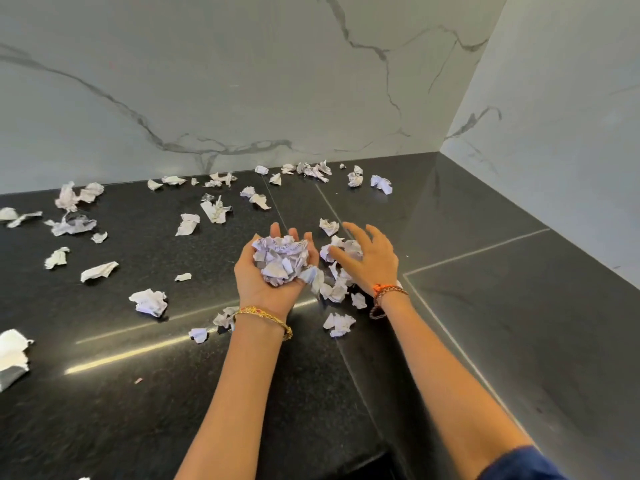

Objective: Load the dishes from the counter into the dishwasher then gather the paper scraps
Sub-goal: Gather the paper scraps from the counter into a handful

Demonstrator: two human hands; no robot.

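- Two hands in play, and they're doing different jobs. Left hand is palm up, cupped like a bowl, fingers curled loosely round a wad of crumpled paper sitting in the palm.
- Right hand is palm down with the fingers spread, resting on a small cluster of scraps just beside the left hand. Not pinching anything as far as I can see, more of a raking pose.
- Handling-wise this stuff looks about as light as it gets: soft, springy, no risk of breaking. My guess is the real nuisance is that it's loose, so a full cupped hand will shed bits over the edge if it tips.
- Best hold, I reckon: sweep or scoop from the side into the cupped palm instead of picking pieces one at a time, then squeeze the wad down so it stays put.
- Further out, plenty more scraps are scattered over the dark counter, a row of them along the back near the marble wall and a bigger white piece at the far left edge.
- No dishes in view, so this looks like the paper part of the job, with lots left.
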